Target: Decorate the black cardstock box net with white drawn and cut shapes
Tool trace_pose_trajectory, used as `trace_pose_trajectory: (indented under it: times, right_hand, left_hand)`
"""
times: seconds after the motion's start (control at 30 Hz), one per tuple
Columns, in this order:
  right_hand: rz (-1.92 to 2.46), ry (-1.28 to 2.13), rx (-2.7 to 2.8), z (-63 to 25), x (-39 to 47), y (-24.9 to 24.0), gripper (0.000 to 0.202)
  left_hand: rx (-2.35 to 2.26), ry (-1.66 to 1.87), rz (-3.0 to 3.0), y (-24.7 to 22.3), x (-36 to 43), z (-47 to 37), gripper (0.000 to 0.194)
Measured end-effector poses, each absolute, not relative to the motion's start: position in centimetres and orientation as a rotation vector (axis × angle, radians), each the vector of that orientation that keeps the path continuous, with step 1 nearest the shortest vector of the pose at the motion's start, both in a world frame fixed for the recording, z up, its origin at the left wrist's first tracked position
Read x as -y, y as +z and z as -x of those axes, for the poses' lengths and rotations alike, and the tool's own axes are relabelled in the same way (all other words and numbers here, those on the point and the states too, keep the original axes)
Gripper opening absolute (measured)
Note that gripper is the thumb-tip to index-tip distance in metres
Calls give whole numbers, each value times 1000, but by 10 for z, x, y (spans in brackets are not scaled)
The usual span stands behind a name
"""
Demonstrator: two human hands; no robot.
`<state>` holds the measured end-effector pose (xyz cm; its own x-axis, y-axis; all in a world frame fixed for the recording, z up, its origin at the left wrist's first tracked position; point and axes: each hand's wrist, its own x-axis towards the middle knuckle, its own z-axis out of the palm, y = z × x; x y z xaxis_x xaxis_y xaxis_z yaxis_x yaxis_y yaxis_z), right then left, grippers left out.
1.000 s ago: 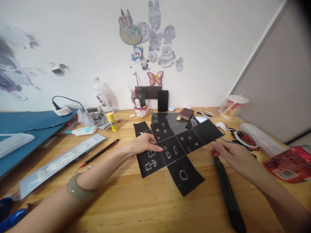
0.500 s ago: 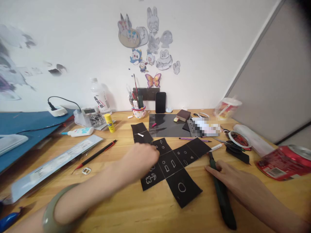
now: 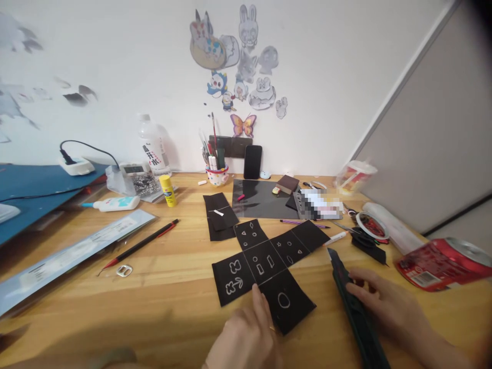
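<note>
A cross-shaped black paper cutout (image 3: 265,259) lies flat, its panels marked with white outlines of flowers, circles, rectangles and a star. At its lower edge my left hand (image 3: 246,333) touches the paper with outstretched fingers, holding nothing. To the right, my right hand (image 3: 388,305) grips a dark green utility knife (image 3: 355,310) by its side, thumb and fingers on the handle. The knife's tip points away from me, near a white pen (image 3: 335,238). Beyond the cutout are loose black paper pieces (image 3: 219,205) with a small white strip on top.
A red can (image 3: 430,271), scissors (image 3: 363,225) and a tape roll (image 3: 372,225) sit at right. A black-and-red pencil (image 3: 142,246), a pull tab (image 3: 124,270) and a glue stick (image 3: 167,190) are at left. A pen cup (image 3: 217,174) and phone (image 3: 252,162) stand at the wall.
My left hand has drawn back toward me from the cutout's upper left to its lower edge, uncovering the drawn panels. My right hand and the knife have shifted slightly nearer to me.
</note>
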<state>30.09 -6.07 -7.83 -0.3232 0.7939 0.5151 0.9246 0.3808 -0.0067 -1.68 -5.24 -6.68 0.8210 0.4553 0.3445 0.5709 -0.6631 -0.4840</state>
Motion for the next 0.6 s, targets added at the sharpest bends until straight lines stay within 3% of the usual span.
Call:
trace_pose_trajectory:
  times: [0.1, 0.27, 0.37, 0.43, 0.6]
  right_hand:
    - [1427, -182, 2007, -291, 63, -77, 12]
    - [1346, 638, 1224, -252, 53, -49, 6]
    - [1242, 977, 953, -227, 42, -34, 23]
    - [1205, 1065, 873, -213, 35, -30, 26]
    - [1265, 1090, 998, -187, 16, -39, 10]
  left_hand:
    - [670, -142, 2388, -73, 53, 17, 32]
    - [653, -204, 2334, -71, 49, 13, 31]
    - [726, -332, 2326, -68, 45, 10, 35]
    - [770, -385, 2326, -69, 42, 8, 37]
    - [808, -372, 2310, -77, 41, 9, 39]
